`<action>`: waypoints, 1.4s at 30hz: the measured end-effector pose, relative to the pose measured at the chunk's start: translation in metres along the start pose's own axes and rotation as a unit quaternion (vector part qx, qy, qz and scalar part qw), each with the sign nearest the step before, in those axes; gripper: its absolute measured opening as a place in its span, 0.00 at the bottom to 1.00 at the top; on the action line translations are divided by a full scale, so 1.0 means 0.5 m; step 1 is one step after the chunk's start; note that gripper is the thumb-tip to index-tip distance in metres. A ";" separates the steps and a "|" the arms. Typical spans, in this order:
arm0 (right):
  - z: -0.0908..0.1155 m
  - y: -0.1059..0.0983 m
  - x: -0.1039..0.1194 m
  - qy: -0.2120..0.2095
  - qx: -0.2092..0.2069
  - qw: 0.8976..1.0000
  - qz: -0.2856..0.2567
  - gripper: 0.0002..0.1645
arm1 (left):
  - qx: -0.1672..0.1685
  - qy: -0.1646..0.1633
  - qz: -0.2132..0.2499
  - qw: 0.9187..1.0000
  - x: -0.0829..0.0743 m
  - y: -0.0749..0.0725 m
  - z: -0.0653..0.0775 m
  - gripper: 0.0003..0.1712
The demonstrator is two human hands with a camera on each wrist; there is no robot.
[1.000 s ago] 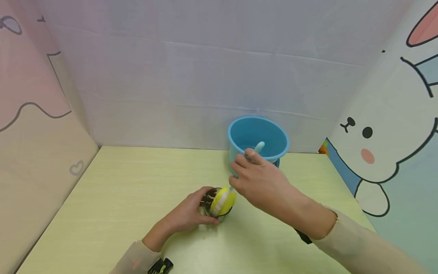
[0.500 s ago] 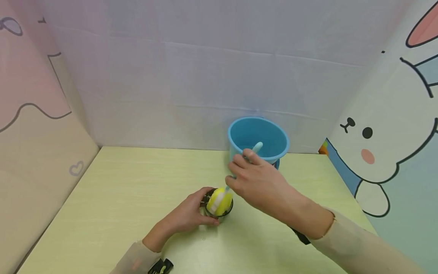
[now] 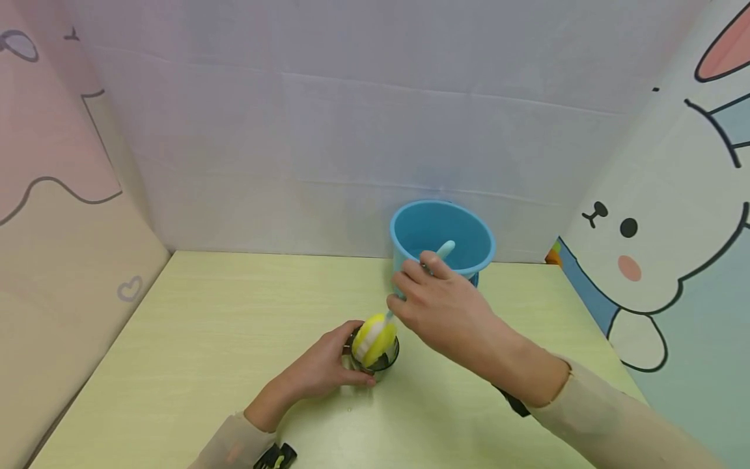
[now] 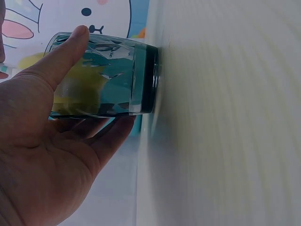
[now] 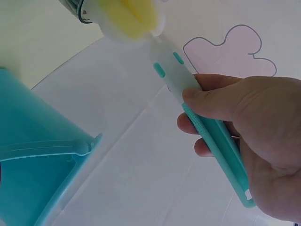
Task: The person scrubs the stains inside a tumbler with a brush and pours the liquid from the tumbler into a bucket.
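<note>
Pink and cream colour the left panel [image 3: 64, 156], which runs down the left side of the head view with a small grey heart low on it. Next comes the pale wood-grain table [image 3: 246, 299], spread across the bottom half of the frame; a beige sleeve [image 3: 231, 443] and a black strap [image 3: 275, 456] sit at its lower edge. Just left of bottom centre, the left hand [image 3: 316, 368] holds a tinted clear glass [image 4: 120, 87], thumb on one side and fingers on the other; the left wrist view shows its base at the tabletop. At lower centre, the yellow-and-white head of a sponge brush [image 3: 375, 340] sits partly inside the glass and partly above its rim. Right of that, the right hand [image 3: 445, 306] grips the brush's teal handle [image 5: 218, 136], thumb along one side and fingers curled round the other. Behind this hand, right of centre, a blue bucket [image 3: 433, 221] stands near the white back sheet [image 3: 328, 117]. At the far right, a cartoon rabbit [image 3: 674, 228] fills the side panel.
</note>
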State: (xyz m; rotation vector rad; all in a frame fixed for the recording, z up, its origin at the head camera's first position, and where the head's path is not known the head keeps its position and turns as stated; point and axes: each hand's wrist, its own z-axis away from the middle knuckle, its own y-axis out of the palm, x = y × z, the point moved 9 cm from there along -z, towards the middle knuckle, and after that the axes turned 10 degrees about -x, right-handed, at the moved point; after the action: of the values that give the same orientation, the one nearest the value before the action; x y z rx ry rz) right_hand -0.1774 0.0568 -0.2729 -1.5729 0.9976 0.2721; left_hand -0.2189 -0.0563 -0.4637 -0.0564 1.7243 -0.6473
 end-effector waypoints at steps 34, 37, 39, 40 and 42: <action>0.020 -0.014 -0.017 0.004 0.039 0.999 -0.013 0.14 | -0.003 -0.002 -0.023 1.000 -0.001 -0.001 -0.002 0.53; 0.020 -0.017 -0.016 0.003 0.040 0.999 -0.017 0.14 | -0.001 -0.004 -0.021 1.000 -0.001 0.000 -0.002 0.53; 0.019 -0.019 -0.015 0.001 0.037 0.999 -0.019 0.14 | 0.000 -0.007 -0.020 1.000 -0.001 0.000 -0.001 0.53; 0.018 -0.020 -0.014 0.000 0.035 0.999 -0.020 0.14 | 0.001 -0.007 -0.020 1.000 -0.001 0.000 -0.001 0.53; 0.017 -0.021 -0.014 -0.002 0.031 0.999 -0.021 0.14 | 0.002 -0.008 -0.019 1.000 -0.001 0.000 -0.001 0.54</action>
State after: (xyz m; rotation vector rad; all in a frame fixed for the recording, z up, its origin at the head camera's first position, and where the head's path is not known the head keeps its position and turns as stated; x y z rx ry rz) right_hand -0.1711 0.0668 -0.2635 -1.5341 0.9604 0.2125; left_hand -0.2189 -0.0559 -0.4633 -0.0926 1.7106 -0.6762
